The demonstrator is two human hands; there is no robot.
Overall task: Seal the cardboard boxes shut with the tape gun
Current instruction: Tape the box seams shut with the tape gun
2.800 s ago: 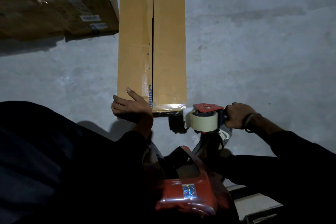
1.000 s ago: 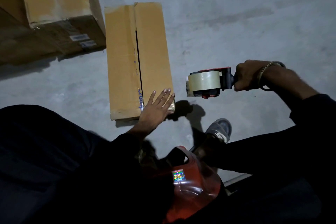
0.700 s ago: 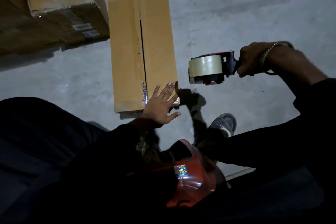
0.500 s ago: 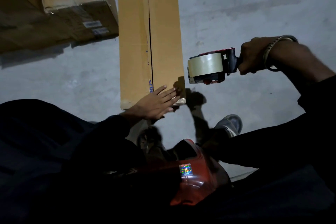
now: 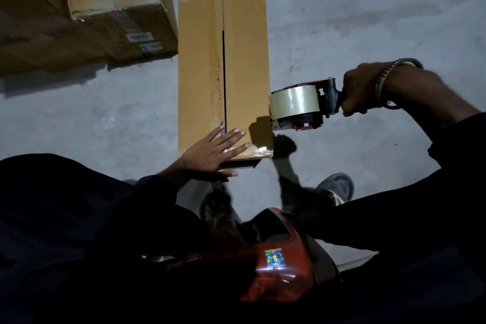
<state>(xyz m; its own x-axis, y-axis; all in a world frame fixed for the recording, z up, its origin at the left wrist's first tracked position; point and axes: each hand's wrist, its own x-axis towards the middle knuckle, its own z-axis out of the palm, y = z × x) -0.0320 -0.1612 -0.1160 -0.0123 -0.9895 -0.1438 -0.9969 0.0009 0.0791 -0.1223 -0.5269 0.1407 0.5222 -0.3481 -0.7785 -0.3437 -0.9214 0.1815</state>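
A long tan cardboard box [image 5: 200, 66] lies on the grey floor, its two top flaps meeting along a dark middle seam. Shiny tape shows at its near right corner. My left hand [image 5: 214, 151] lies flat on the near end of the box, fingers straight and spread across the seam. My right hand [image 5: 360, 91] grips the handle of a red and black tape gun [image 5: 302, 106] carrying a pale tape roll. The gun hangs in the air just right of the box's near right edge, apart from the cardboard.
Larger cardboard boxes [image 5: 86, 16] with white labels stand at the back left, close to the long box. A grey shoe [image 5: 335, 187] rests on the floor near the box's end. A red object [image 5: 278, 268] with a shiny sticker sits low in front of me.
Over the last second my left hand stayed flat on the box's near end. My right hand brought the tape gun left, closer to the box's right edge.
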